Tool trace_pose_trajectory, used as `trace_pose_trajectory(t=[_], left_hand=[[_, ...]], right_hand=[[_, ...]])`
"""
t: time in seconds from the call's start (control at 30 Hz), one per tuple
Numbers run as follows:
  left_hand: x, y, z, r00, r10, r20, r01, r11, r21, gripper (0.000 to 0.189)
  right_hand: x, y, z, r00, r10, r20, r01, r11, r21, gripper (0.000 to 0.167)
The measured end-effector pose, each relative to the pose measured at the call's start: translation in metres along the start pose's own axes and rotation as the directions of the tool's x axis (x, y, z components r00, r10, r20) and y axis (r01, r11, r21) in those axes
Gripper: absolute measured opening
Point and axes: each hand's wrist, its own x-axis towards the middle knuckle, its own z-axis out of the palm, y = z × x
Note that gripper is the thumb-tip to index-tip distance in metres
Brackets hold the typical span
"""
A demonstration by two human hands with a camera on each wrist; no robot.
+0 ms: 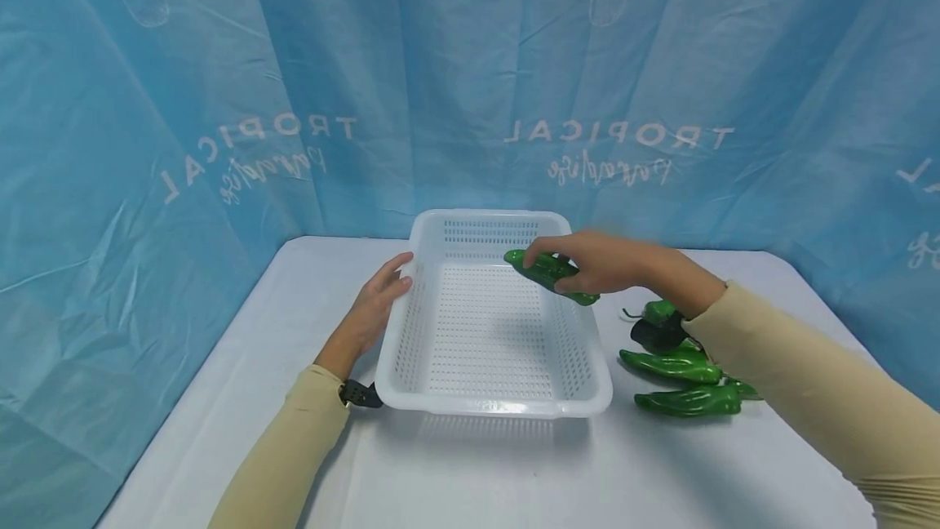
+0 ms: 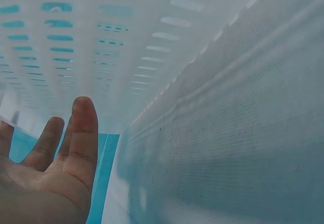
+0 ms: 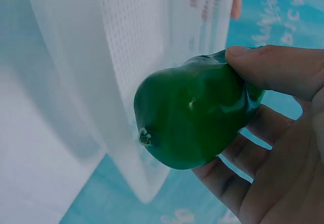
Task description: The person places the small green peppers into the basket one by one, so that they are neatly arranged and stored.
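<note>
A long green pepper (image 1: 545,269) is gripped by my right hand (image 1: 598,261), over the right side of a white plastic basket (image 1: 494,408). The right wrist view shows the thumb on top of the pepper (image 3: 187,117) and the other fingers beneath it. At the basket's left rim is my left hand (image 1: 376,304), its fingertips touching or very close to the rim. In the left wrist view the left hand (image 2: 55,178) has nearly straight fingers beside the slotted basket wall (image 2: 83,57). The bottom of the basket holds nothing.
Several green peppers (image 1: 676,366) lie on the white table (image 1: 455,484) to the right of the basket, partly hidden by the right forearm. A blue printed curtain (image 1: 470,80) hangs behind and at both sides of the table.
</note>
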Motion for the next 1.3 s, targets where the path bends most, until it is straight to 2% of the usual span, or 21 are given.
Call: trace_pose_trajectory(t=[0.23,0.5,0.63,0.83,1.03,1.3], left_hand=[[0.000,0.000,0.001,1.000,-0.005,-0.005,0.005,1.000,0.004,0.059],[0.001,-0.001,-0.001,1.000,-0.011,-0.004,0.011,1.000,-0.008,0.061],[0.001,-0.001,-0.001,1.000,-0.011,-0.006,0.011,1.000,0.003,0.059],[0.001,0.000,0.001,1.000,-0.003,-0.011,0.003,1.000,0.010,0.059],[0.001,0.000,0.004,1.000,-0.023,-0.015,0.023,1.000,0.009,0.059],[0.001,-0.001,0.003,0.999,-0.024,-0.032,0.025,0.999,0.036,0.058]], right_hand=[[0.017,-0.018,0.010,0.995,-0.043,0.085,0.038,0.997,0.063,0.044],[0.039,-0.050,0.016,0.983,-0.143,0.116,0.136,0.989,0.065,0.042],[0.046,-0.061,0.021,0.976,-0.166,0.141,0.157,0.985,0.067,0.042],[0.053,-0.065,0.030,0.974,-0.152,0.168,0.140,0.987,0.082,0.043],[0.054,-0.063,0.037,0.977,-0.120,0.177,0.109,0.991,0.071,0.044],[0.058,-0.065,0.042,0.976,-0.120,0.180,0.111,0.992,0.064,0.045]])
